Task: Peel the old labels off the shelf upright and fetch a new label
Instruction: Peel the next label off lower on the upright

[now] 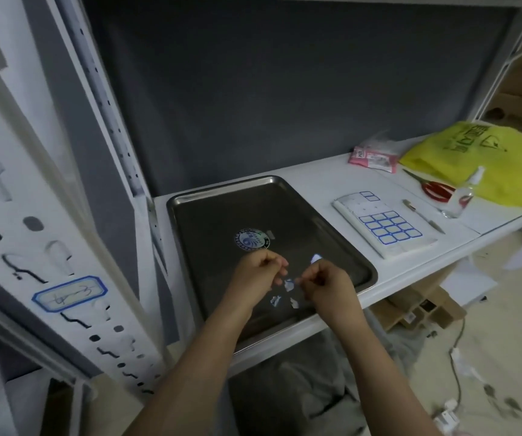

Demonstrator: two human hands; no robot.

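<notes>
L hand [258, 272] & R hand [327, 283] close together, fingers curled, forearms extended fwd.

Dim indoor light, soft blur throughout, wide-angle bending at edges, faint glare on metal tray [190, 196]

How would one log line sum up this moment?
hands: left hand, right hand, fingers curled, above tray | tray: label scraps inside | upright: old label still on | label sheet: beside tray

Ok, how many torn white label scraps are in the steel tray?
4 scraps: one past the right hand, one between it and the left hand, two nearer the grey steel tray's front rim. Hands may hide more.
</notes>
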